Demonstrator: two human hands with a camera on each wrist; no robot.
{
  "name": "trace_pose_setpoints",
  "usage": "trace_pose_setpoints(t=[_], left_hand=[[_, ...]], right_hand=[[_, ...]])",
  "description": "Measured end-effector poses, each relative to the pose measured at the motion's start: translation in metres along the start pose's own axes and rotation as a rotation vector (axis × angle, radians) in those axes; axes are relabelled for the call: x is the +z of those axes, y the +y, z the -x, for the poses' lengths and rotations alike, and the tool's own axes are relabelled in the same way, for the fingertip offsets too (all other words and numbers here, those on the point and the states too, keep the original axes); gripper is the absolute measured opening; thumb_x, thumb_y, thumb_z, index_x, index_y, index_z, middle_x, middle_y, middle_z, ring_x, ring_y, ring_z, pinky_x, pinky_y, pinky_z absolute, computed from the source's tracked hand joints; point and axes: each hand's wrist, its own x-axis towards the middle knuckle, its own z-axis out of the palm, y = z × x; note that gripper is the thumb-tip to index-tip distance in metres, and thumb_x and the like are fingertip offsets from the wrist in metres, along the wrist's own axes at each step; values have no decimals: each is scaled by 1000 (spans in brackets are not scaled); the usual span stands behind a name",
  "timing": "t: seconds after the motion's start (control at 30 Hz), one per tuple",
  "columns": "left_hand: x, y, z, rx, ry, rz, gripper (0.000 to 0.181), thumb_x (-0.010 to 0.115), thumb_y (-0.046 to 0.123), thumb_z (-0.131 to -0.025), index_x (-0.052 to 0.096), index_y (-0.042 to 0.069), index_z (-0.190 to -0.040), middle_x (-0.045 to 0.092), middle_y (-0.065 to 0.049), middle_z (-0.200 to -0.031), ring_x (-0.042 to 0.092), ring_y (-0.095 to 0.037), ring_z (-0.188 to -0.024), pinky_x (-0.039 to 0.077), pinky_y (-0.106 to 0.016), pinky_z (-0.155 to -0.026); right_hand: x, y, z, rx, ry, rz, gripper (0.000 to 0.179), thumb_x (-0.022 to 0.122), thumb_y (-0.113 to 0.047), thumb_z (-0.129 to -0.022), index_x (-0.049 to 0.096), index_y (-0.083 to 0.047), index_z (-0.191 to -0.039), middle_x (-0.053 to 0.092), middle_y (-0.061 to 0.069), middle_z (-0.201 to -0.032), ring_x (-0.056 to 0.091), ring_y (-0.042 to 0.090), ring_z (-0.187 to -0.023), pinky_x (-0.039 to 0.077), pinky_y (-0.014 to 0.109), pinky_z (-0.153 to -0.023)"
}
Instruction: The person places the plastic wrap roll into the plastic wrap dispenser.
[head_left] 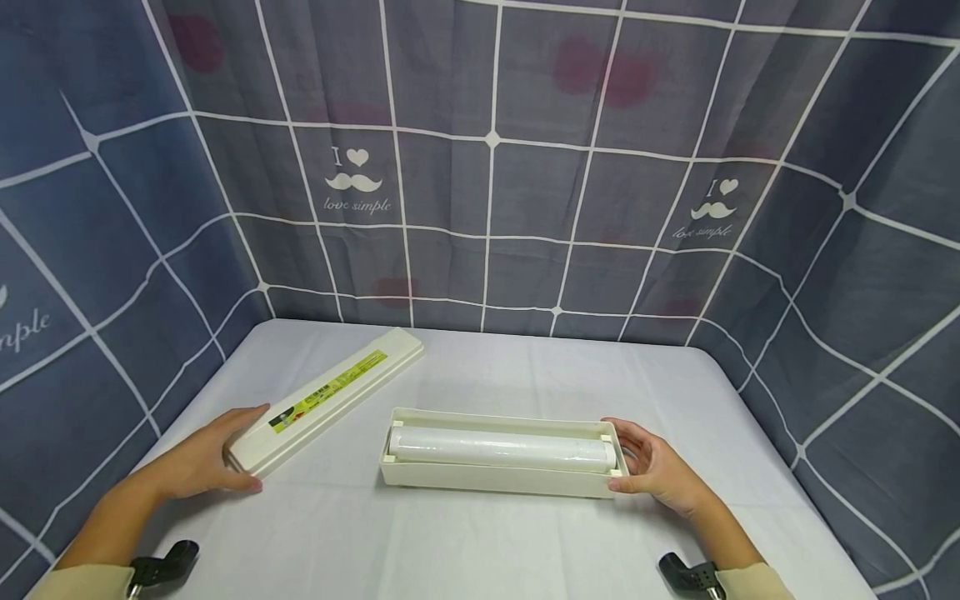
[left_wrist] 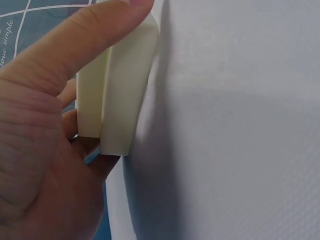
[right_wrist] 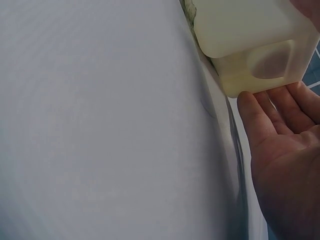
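A long cream plastic lid (head_left: 326,395) with a green-yellow label lies slantwise at the left in the head view. My left hand (head_left: 202,458) grips its near end, with the thumb on the front side and fingers behind. In the left wrist view the thumb crosses the end of the lid (left_wrist: 127,95). To the right stands an open cream box (head_left: 495,478), holding a shiny wrapped roll of film (head_left: 501,448). Around the box's right end curls my right hand (head_left: 667,475), thumb at the front corner and fingers at the back. The right wrist view shows that end of the box (right_wrist: 250,30) with an opening.
A white cloth (head_left: 322,550) covers the table. Dark blue-grey checked curtains (head_left: 450,183) close off the back and both sides. Black wrist mounts (head_left: 165,565) are worn near both sleeves.
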Motion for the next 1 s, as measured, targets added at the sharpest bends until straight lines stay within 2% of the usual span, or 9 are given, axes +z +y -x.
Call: trace_pose_setpoints(t=[0.07, 0.23, 0.43, 0.63, 0.8, 1.0], left_hand=[[0, 0, 0, -1, 0, 1, 118, 97, 37, -62, 35, -6, -153, 42, -34, -149, 43, -53, -132, 37, -62, -99], [1, 0, 0, -2, 7, -15, 115, 97, 36, -63, 36, -4, -152, 46, -32, -148, 47, -48, -130, 39, -47, -96], [2, 2, -1, -18, 1, -2, 116, 97, 36, -63, 35, -5, -152, 47, -31, -146, 48, -47, -128, 40, -54, -94], [4, 3, -1, -11, 24, -46, 117, 98, 39, -60, 38, -4, -150, 51, -29, -143, 52, -42, -124, 42, -40, -91], [5, 4, -1, 3, 34, -41, 117, 98, 36, -61, 37, -7, -151, 49, -32, -143, 51, -48, -126, 42, -41, -92], [4, 4, -2, 7, 53, -70, 116, 97, 42, -62, 39, -7, -150, 51, -31, -143, 53, -45, -126, 40, -25, -87]], right_hand=[[0, 0, 0, -1, 0, 1, 95, 81, 10, -77, 24, 15, -153, 47, 17, -150, 57, 3, -128, 55, 22, -100], [0, 2, 0, -3, 0, 2, 96, 81, 10, -77, 23, 16, -153, 48, 18, -150, 57, 4, -128, 56, 23, -100], [0, 1, 0, 1, -2, -2, 96, 81, 9, -78, 21, 16, -153, 48, 20, -149, 58, 5, -128, 56, 23, -99], [0, 0, 0, 3, 0, -5, 95, 81, 9, -78, 23, 15, -153, 49, 17, -149, 58, 5, -128, 56, 23, -99], [0, 1, 0, 3, -3, -8, 95, 80, 9, -78, 22, 15, -153, 49, 16, -149, 58, 5, -128, 56, 24, -99], [0, 0, 0, 3, -2, -8, 95, 80, 9, -78, 22, 15, -153, 48, 16, -150, 57, 4, -129, 56, 23, -100]])
